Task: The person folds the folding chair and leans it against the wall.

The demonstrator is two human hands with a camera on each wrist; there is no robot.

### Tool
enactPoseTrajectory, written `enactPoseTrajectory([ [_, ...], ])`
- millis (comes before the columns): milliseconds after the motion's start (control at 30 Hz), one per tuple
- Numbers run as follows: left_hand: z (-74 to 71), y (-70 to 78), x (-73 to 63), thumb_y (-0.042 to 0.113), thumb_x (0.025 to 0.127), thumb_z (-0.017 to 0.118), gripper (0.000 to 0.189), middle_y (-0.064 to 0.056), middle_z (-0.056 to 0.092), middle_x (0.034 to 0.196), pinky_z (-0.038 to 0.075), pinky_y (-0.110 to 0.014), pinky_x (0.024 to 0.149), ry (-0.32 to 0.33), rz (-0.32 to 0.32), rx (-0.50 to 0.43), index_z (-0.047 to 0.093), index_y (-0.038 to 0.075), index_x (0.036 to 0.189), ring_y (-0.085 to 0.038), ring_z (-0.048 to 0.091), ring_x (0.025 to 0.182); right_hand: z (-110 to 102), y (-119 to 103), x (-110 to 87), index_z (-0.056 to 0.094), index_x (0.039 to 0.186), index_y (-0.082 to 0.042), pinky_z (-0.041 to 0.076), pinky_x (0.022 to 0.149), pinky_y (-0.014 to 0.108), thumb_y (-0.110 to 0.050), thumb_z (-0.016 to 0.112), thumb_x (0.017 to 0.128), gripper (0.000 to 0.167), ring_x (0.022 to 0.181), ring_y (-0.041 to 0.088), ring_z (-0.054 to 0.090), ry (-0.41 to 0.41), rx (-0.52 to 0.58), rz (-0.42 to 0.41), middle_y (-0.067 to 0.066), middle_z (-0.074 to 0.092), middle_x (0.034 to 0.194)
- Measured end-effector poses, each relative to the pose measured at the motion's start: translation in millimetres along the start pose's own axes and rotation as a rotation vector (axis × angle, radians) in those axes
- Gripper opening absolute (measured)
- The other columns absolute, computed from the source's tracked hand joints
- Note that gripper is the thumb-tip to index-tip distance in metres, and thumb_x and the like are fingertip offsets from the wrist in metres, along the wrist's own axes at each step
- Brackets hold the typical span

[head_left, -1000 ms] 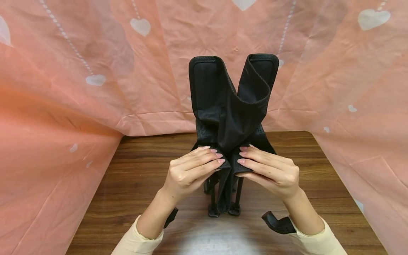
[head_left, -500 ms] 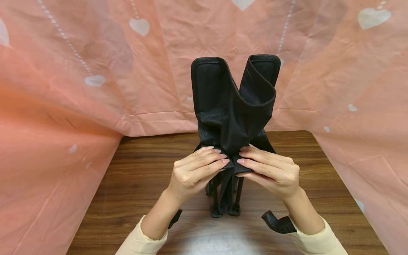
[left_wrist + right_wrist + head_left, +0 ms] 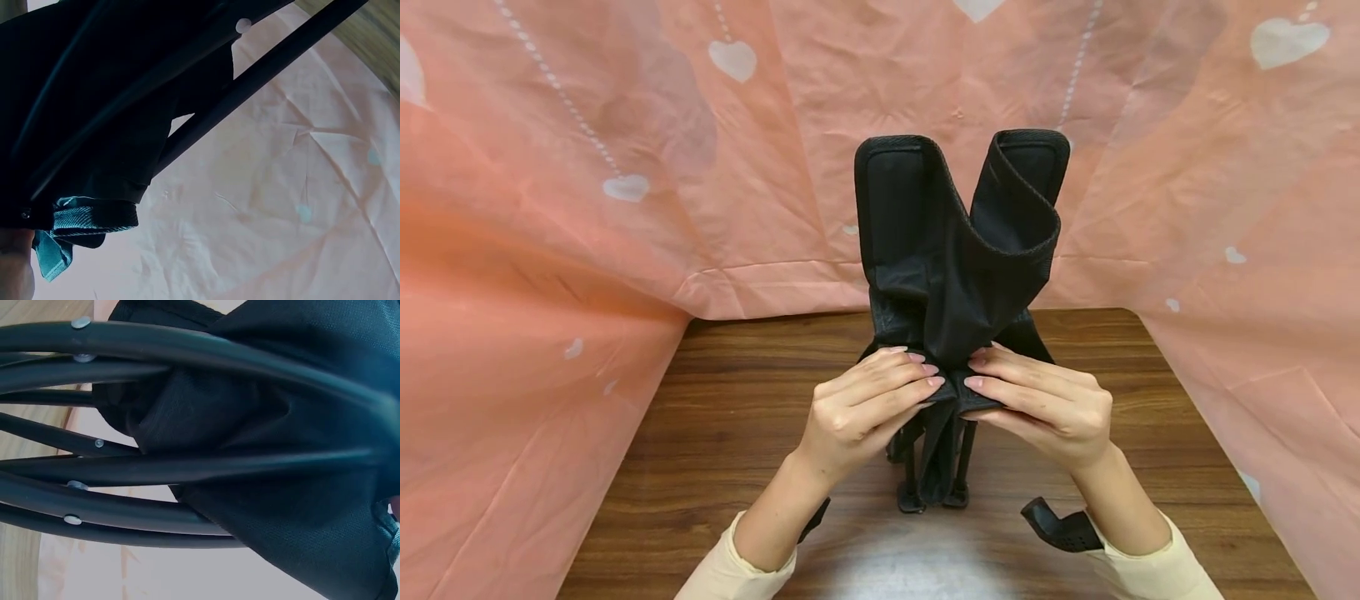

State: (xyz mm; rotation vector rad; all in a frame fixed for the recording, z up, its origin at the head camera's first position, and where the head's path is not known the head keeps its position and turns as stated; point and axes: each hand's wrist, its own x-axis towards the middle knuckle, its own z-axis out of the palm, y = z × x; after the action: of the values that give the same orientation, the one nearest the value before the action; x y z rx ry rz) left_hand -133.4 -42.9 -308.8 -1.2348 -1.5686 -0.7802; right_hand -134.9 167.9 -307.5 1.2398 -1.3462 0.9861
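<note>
A black folding chair (image 3: 981,308) of cloth on metal tubes stands partly folded on the wooden tabletop. Its backrest cloth rises in a V, and the seat cloth sags between the legs. My left hand (image 3: 857,408) grips the near left corner of the chair, fingers over the cloth and thumb mostly hidden. Opposite it, my right hand (image 3: 1048,408) holds the right corner, and the two corners nearly meet. In the left wrist view, dark tubes (image 3: 250,84) cross and only part of a finger (image 3: 15,272) shows. Riveted tubes (image 3: 144,469) fill the right wrist view beside the draped cloth.
Pink curtain cloth (image 3: 760,208) with white hearts surrounds the brown wooden tabletop (image 3: 730,417) at the back and both sides. A black curved wrist mount (image 3: 1060,527) sits by the right cuff, and another black piece (image 3: 814,518) shows by the left wrist.
My left hand has moved a little right, drawing its corner of the chair closer to the right one. The backrest has shifted slightly right. Both hands keep their hold.
</note>
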Motion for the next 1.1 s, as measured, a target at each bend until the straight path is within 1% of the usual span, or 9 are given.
enactPoseTrajectory([
  [167, 2.0, 1.9, -1.5, 0.004, 0.090, 0.067, 0.012, -0.012, 0.075, 0.094, 0.055, -0.038, 0.097, 0.007, -0.003, -0.030, 0.075, 0.000, 0.097, -0.024, 0.071, 0.093, -3, -1, -0.1, 0.073, 0.075, 0.009, 0.055, 0.094, 0.028, -0.013, 0.076, 0.081, 0.023, 0.102, 0.023, 0.071, 0.003, 0.014, 0.006, 0.026, 0.072, 0.083],
  [367, 3.7, 1.7, -4.9, 0.003, 0.091, 0.065, 0.013, -0.015, 0.075, 0.093, 0.055, -0.039, 0.096, 0.038, 0.031, -0.054, 0.074, -0.003, 0.097, -0.027, 0.070, 0.093, -1, -4, -2.9, 0.072, 0.076, 0.012, 0.055, 0.097, 0.031, -0.009, 0.076, 0.081, 0.022, 0.105, 0.027, 0.070, 0.010, 0.072, 0.029, 0.027, 0.072, 0.088],
  [467, 5.0, 0.6, -6.6, 0.003, 0.090, 0.065, 0.012, -0.016, 0.074, 0.094, 0.055, -0.039, 0.095, 0.043, 0.041, -0.070, 0.074, -0.004, 0.097, -0.028, 0.069, 0.094, -1, -5, -4.4, 0.071, 0.077, 0.013, 0.054, 0.097, 0.032, -0.008, 0.075, 0.081, 0.022, 0.105, 0.028, 0.070, 0.013, 0.092, 0.047, 0.028, 0.072, 0.090],
  [733, 8.0, -2.9, -10.5, 0.004, 0.091, 0.065, 0.012, -0.017, 0.073, 0.095, 0.055, -0.039, 0.093, 0.049, 0.050, -0.093, 0.073, -0.003, 0.097, -0.029, 0.068, 0.095, 0, -6, -6.3, 0.071, 0.077, 0.014, 0.054, 0.098, 0.036, -0.007, 0.075, 0.082, 0.022, 0.102, 0.027, 0.070, 0.019, 0.087, 0.058, 0.029, 0.071, 0.087],
  [1100, 8.6, -5.7, -13.0, 0.004, 0.090, 0.065, 0.012, -0.017, 0.072, 0.095, 0.056, -0.039, 0.090, 0.068, 0.077, -0.087, 0.073, -0.004, 0.096, -0.029, 0.068, 0.092, 2, -5, -7.8, 0.072, 0.077, 0.013, 0.054, 0.098, 0.036, -0.008, 0.076, 0.081, 0.022, 0.100, 0.027, 0.071, 0.029, 0.081, 0.062, 0.028, 0.071, 0.086],
])
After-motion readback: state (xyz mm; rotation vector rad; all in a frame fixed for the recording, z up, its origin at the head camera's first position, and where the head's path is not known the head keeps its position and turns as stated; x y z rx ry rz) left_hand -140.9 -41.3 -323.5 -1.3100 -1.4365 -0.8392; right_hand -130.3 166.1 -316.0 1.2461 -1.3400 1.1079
